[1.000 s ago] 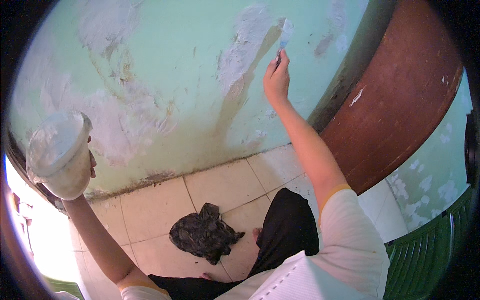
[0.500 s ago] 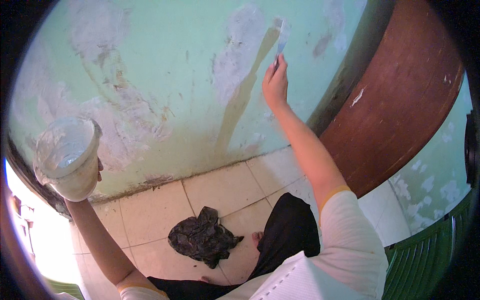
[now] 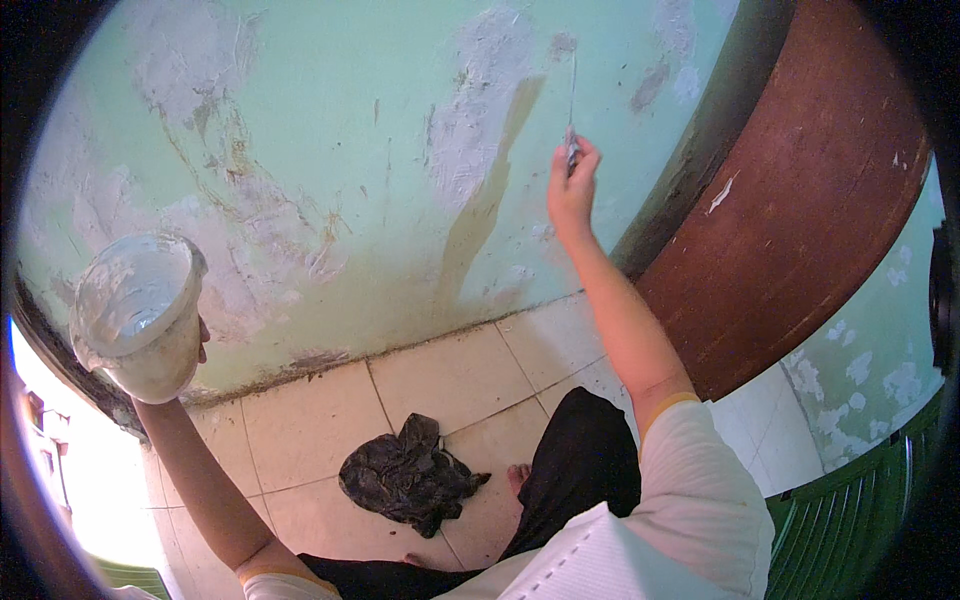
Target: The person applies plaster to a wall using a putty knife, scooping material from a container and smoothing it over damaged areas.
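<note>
My right hand (image 3: 573, 190) is closed around the handle of a putty knife (image 3: 572, 100), held up close to the green wall (image 3: 380, 150). The blade is turned nearly edge-on, so it shows as a thin line; a small grey patch (image 3: 563, 45) lies by its tip. On the left, my left hand (image 3: 203, 340) supports a white, putty-smeared bucket (image 3: 150, 350) from below and behind, with most of its fingers hidden. The bucket tilts so its open mouth faces me, and whitish material coats its inside.
Whitish filler patches (image 3: 485, 100) mark the wall. A curved reddish-brown wooden panel (image 3: 790, 200) stands to the right. A crumpled black plastic bag (image 3: 410, 475) lies on the tiled floor (image 3: 310, 425) near my feet. Green slatted chairs (image 3: 860, 510) edge the lower right.
My right hand has moved slightly right and down, and the putty knife's blade has turned from showing its face to edge-on. The bucket stays almost in place.
</note>
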A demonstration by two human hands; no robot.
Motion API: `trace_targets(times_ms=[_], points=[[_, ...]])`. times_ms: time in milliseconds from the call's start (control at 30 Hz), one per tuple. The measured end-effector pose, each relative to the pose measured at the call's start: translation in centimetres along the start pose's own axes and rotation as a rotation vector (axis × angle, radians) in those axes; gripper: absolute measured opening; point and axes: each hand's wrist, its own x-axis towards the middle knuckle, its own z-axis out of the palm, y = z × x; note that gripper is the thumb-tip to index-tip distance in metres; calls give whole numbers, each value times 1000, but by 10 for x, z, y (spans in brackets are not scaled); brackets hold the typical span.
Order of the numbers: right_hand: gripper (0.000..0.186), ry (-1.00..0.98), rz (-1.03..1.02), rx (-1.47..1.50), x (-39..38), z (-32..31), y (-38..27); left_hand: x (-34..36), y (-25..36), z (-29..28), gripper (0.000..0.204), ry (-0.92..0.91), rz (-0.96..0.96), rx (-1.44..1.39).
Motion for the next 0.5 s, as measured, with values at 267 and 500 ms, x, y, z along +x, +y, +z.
trace_targets(times_ms=[267,500], points=[[23,12,337,733,74,10,1,4,-10,22,98,-8,10,-56],[36,-87,544,670,94,25,22,-7,-13,50,94,65,20,-40]])
